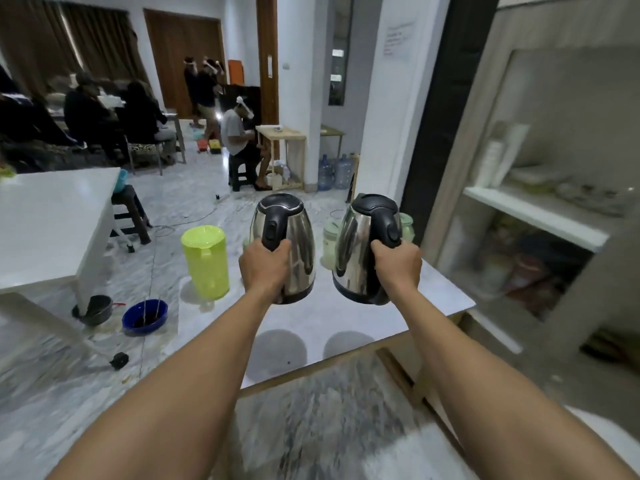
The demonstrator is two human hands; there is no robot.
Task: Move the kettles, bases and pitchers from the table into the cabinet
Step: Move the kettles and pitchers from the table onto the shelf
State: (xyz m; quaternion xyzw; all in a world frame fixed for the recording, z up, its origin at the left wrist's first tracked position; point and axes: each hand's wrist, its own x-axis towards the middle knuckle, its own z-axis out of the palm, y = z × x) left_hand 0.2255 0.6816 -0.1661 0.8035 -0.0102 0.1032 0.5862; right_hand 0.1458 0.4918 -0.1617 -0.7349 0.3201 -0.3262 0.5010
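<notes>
Two steel kettles with black lids and handles hang in the air above the small marble-top table (346,327). My left hand (265,263) grips the handle of the left kettle (294,244). My right hand (396,263) grips the handle of the right kettle (353,251), which tilts slightly left. Their shadows fall on the tabletop below. A yellow-green pitcher (206,261) stands upright at the table's far left corner. Pale green pitchers (330,237) stand behind the kettles, mostly hidden. The cabinet (540,209) with white shelves is at the right, blurred.
A white table (52,230) stands at the left with a stool beyond it. On the floor lie a blue bowl (144,317), a dark pot (97,308) and cables. Several people sit or stand in the room behind. Water jugs (334,171) stand by a pillar.
</notes>
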